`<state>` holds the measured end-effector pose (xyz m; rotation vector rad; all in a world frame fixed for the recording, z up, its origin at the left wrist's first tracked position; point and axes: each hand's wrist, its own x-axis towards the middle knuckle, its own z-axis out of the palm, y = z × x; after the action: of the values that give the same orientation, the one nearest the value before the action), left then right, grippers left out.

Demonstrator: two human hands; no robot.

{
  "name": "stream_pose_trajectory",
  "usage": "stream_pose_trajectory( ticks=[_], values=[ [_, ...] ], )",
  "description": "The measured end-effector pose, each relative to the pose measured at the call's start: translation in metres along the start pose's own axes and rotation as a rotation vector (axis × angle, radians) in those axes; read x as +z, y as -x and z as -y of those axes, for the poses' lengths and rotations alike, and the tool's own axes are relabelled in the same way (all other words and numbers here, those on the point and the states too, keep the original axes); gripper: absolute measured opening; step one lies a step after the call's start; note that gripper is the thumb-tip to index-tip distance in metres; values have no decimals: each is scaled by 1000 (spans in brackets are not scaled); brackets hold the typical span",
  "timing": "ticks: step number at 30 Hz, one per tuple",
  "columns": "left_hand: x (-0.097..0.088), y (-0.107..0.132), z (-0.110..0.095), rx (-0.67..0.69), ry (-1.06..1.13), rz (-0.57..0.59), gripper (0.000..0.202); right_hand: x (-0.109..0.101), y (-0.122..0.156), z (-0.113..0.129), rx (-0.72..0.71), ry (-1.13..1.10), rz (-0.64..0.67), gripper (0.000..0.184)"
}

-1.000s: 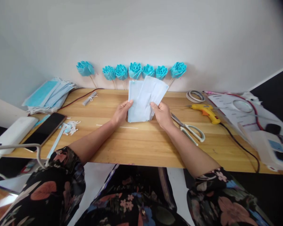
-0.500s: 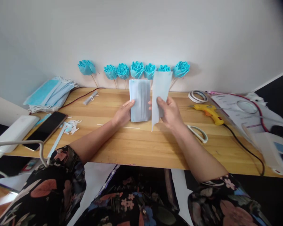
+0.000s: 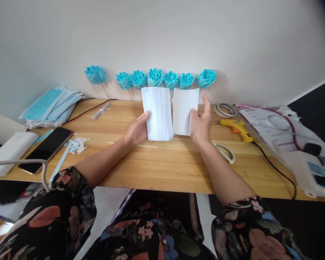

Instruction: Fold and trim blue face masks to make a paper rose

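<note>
My left hand (image 3: pixel 137 129) is closed on the left edge of a pale pleated face mask (image 3: pixel 158 113), held upright above the table. A second whitish face mask piece (image 3: pixel 182 110), a little smaller, stands beside it with a narrow gap between them. My right hand (image 3: pixel 202 121) grips that piece at its right edge, thumb in front and one finger raised. Neither piece shows ear loops. Behind them, a row of blue flowers on sticks, among them one flower (image 3: pixel 155 77), leans against the wall. A thin white stick (image 3: pixel 148 146) lies beneath my hands.
At left lie a stack of masks (image 3: pixel 50 106), a phone (image 3: pixel 46 150), a white power bank (image 3: pixel 11 150) and cut scraps (image 3: pixel 79 144). At right are a yellow glue gun (image 3: pixel 237 128), tape rolls (image 3: pixel 224 110), scissors handle-like white loop (image 3: pixel 229 153) and a white power socket (image 3: pixel 310 173).
The right-hand piece has turned from edge-on to face me and dropped slightly. The left-hand mask has come nearer and tilted a little. My right hand has a finger lifted now.
</note>
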<state>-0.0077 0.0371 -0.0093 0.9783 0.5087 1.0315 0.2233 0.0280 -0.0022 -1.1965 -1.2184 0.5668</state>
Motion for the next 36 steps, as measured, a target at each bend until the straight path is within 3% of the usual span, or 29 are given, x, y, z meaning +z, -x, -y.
stream_pose_trajectory(
  ticks=[3, 6, 10, 16, 22, 27, 31, 36],
  values=[
    [0, 1, -3, -13, -15, 48, 57, -2, 1, 7, -8, 118, -132, 26],
    [2, 2, 0, -10, -9, 81, 58, 9, 12, 17, 21, 58, 41, 23],
    [5, 1, 7, -2, 63, 36, 55, 24, 26, 25, 97, -120, 249, 41],
    [10, 3, 6, -4, 104, -60, 43, 27, 27, 18, 243, -64, 136, 39],
    [8, 3, 8, -40, 101, -116, 38, 24, 27, 17, 132, 97, 140, 30],
    [6, 1, 8, -57, 148, -156, 37, 24, 28, 18, 62, 146, 183, 39],
    [5, 0, 7, -18, 187, -150, 38, 14, 17, 15, 23, 157, 3, 42],
    [1, -2, 7, -42, 223, -180, 37, -2, -2, 17, -77, 128, -270, 28]
  ],
)
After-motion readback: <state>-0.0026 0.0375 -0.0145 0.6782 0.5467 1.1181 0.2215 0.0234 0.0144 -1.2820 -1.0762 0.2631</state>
